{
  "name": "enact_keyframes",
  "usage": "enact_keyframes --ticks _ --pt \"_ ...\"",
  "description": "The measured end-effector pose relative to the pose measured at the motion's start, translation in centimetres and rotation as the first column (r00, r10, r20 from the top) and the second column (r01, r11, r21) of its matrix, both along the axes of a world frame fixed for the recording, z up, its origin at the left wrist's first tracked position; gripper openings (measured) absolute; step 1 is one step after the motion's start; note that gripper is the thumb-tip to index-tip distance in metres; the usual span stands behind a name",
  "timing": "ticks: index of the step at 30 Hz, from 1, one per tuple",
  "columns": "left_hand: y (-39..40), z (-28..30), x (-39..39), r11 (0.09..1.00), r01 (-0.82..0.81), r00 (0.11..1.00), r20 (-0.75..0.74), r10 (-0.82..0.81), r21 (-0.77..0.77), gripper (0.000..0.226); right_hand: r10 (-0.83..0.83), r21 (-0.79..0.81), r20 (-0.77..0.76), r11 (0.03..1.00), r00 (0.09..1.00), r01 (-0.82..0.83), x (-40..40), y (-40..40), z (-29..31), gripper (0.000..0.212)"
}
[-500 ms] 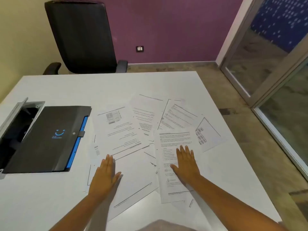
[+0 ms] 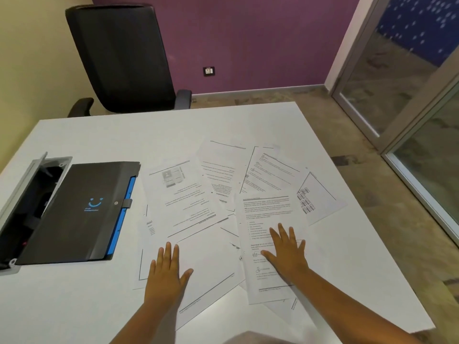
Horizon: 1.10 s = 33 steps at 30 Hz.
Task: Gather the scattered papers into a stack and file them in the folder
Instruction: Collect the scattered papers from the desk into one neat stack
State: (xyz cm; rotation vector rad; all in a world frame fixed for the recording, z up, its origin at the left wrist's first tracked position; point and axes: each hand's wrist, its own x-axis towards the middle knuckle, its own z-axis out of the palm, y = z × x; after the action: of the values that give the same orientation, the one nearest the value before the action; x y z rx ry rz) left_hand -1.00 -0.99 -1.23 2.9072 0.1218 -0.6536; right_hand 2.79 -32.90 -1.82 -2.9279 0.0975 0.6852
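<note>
Both palms down flat, fingers straight: left hand point(image 2: 167, 270) and right hand point(image 2: 285, 253) pin the scattered papers point(image 2: 188, 194), probably to sweep them together; folder point(image 2: 82, 212) waits closed.

We see the left hand point(image 2: 165, 271) and right hand point(image 2: 285, 253) lying flat, fingers straight, on scattered printed papers point(image 2: 188, 194) at centre frame; a closed black folder point(image 2: 79, 212) lies left on the white table point(image 2: 104, 135).

On the table point(image 2: 99, 306), overlapping papers point(image 2: 188, 194) spread across the middle and right, the closed folder point(image 2: 82, 212) lies to their left partly over an open cable box point(image 2: 32, 194), both hands rest flat on the near sheets, and an office chair point(image 2: 124, 58) stands behind the far left edge.
</note>
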Motion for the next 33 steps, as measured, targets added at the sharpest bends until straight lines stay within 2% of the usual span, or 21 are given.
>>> enact_keyframes --ticks 8,9,11,12,15,19,22,26,33 --pt "-0.4 0.7 0.2 0.999 0.018 0.999 0.029 -0.019 0.044 0.124 0.038 -0.046 -0.022 0.998 0.999 -0.039 -0.1 0.0 -0.1 0.082" --pt "-0.4 1.0 0.5 0.999 0.028 0.998 0.058 -0.029 0.032 0.116 0.052 -0.063 -0.032 0.997 0.998 -0.054 0.0 -0.1 -0.1 0.086" --pt "-0.3 1.4 1.2 0.999 0.05 0.988 0.146 -0.05 0.003 0.084 0.078 -0.074 -0.051 0.994 0.996 -0.082 0.5 -0.3 0.2 0.096" --pt "-0.3 1.4 1.6 0.998 0.06 0.985 0.165 -0.059 0.0 0.074 0.092 -0.07 -0.056 0.993 0.994 -0.096 0.9 -0.5 0.3 0.092" --pt "-0.2 1.2 2.8 0.995 0.091 0.987 0.127 -0.095 0.043 0.066 0.092 -0.009 -0.006 0.996 0.996 -0.092 2.3 -1.2 1.1 0.076" --pt "-0.4 1.0 3.7 0.989 0.121 0.985 0.111 -0.13 0.08 0.059 -0.046 -0.03 0.104 0.998 0.994 0.049 3.4 -2.0 1.8 0.078" --pt "-0.7 0.7 4.0 0.983 0.151 0.981 0.103 -0.162 0.105 0.059 -0.163 -0.059 0.091 0.984 0.982 0.169 3.7 -2.6 2.1 0.084" --pt "-1.1 0.5 4.3 0.985 0.137 0.985 0.093 -0.147 0.106 0.059 -0.2 -0.04 0.062 0.978 0.978 0.203 3.6 -2.8 1.8 0.09" --pt "-1.4 0.7 4.4 0.989 0.127 0.982 0.129 -0.135 0.072 0.06 -0.38 -0.026 0.137 0.922 0.915 0.386 3.9 -3.2 2.1 0.091"
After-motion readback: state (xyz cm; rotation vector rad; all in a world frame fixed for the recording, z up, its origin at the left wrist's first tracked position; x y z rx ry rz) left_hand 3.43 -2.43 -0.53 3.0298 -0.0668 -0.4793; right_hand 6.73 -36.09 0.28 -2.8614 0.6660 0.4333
